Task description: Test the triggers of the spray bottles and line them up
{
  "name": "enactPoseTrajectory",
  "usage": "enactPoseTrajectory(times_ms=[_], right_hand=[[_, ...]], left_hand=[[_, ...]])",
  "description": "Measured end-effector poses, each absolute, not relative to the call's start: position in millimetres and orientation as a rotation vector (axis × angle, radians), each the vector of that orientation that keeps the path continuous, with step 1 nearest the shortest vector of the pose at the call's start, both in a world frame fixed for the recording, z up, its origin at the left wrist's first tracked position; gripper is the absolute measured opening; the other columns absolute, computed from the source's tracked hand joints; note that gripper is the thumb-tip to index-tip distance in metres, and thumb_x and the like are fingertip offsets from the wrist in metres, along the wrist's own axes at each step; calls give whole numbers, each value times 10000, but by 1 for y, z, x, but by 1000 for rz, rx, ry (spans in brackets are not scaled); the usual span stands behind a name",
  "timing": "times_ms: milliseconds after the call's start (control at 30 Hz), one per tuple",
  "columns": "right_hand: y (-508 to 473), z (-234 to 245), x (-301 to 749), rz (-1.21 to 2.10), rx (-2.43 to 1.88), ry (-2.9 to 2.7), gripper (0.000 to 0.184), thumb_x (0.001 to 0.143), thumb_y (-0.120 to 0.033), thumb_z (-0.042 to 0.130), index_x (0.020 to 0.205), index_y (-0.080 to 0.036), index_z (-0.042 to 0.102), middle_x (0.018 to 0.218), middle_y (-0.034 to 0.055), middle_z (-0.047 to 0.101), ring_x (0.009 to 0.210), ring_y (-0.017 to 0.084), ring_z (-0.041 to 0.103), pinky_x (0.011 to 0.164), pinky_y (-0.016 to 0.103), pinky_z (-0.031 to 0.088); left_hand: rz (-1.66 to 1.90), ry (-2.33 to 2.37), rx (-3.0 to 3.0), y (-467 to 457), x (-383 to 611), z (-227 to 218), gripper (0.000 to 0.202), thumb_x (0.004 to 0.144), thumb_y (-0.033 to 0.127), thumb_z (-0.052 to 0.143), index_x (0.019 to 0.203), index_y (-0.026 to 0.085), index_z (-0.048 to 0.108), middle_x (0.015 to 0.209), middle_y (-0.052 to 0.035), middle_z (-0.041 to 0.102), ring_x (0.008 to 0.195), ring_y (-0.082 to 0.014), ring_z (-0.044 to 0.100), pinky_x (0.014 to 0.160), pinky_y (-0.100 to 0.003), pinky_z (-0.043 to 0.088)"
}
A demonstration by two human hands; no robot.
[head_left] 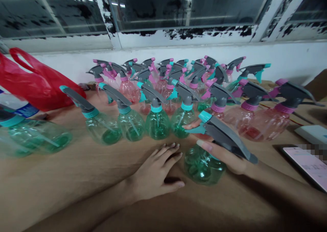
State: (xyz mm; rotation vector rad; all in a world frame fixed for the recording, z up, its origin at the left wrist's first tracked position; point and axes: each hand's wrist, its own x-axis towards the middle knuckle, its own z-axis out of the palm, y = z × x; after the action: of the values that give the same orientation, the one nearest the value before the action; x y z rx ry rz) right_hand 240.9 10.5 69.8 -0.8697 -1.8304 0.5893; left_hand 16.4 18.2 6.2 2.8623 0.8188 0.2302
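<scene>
My right hand [224, 155] is wrapped round the neck of a green spray bottle [203, 165], under its grey trigger head [227, 136] with a teal nozzle. The bottle is tilted, its base towards me. My left hand [155, 172] lies flat on the wooden table [76, 170] just left of that bottle, fingers stretched out, holding nothing. Right behind both hands stands a row of green spray bottles [157, 121].
Several pink and green spray bottles [178, 79] crowd the back of the table below a window. A red plastic bag [33, 80] lies at the far left. A phone [308, 165] and a white box [313, 133] sit at the right.
</scene>
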Motion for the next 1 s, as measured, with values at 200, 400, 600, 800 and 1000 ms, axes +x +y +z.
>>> enactPoseTrajectory(times_ms=[200, 400, 600, 800, 1000], right_hand=[[11, 69, 240, 591, -840, -1833, 192, 801, -309, 629, 991, -286, 630, 932, 30, 679, 890, 251, 640, 798, 424, 515], [11, 67, 240, 556, -829, -1840, 181, 817, -302, 615, 996, -275, 622, 947, 30, 684, 902, 241, 641, 801, 419, 508], [13, 66, 241, 546, -785, -1849, 182, 813, -297, 623, 994, -277, 620, 955, 23, 686, 903, 231, 646, 802, 403, 509], [15, 68, 242, 571, -732, -1887, 222, 800, -272, 639, 1020, -285, 612, 987, 23, 681, 951, 233, 635, 828, 398, 503], [14, 68, 241, 543, -730, -1880, 183, 819, -284, 627, 1000, -259, 617, 972, 29, 690, 928, 216, 641, 823, 385, 500]], left_hand=[[205, 830, 2866, 18, 16, 4, 695, 869, 567, 540, 1375, 112, 402, 1446, -137, 376, 1336, -299, 307, 1079, -465, 271], [204, 833, 2869, 18, 16, 5, 700, 868, 554, 549, 1380, 102, 396, 1449, -137, 371, 1337, -297, 303, 1082, -460, 265], [230, 817, 2876, 18, 16, 5, 696, 874, 561, 535, 1372, 93, 404, 1437, -150, 385, 1335, -307, 308, 1076, -472, 274], [264, 802, 2886, 19, 16, 2, 685, 875, 559, 533, 1371, 104, 407, 1436, -152, 383, 1333, -314, 308, 1078, -475, 271], [289, 795, 2884, 19, 17, 1, 679, 875, 562, 529, 1363, 106, 412, 1426, -149, 398, 1333, -311, 309, 1074, -481, 280]])
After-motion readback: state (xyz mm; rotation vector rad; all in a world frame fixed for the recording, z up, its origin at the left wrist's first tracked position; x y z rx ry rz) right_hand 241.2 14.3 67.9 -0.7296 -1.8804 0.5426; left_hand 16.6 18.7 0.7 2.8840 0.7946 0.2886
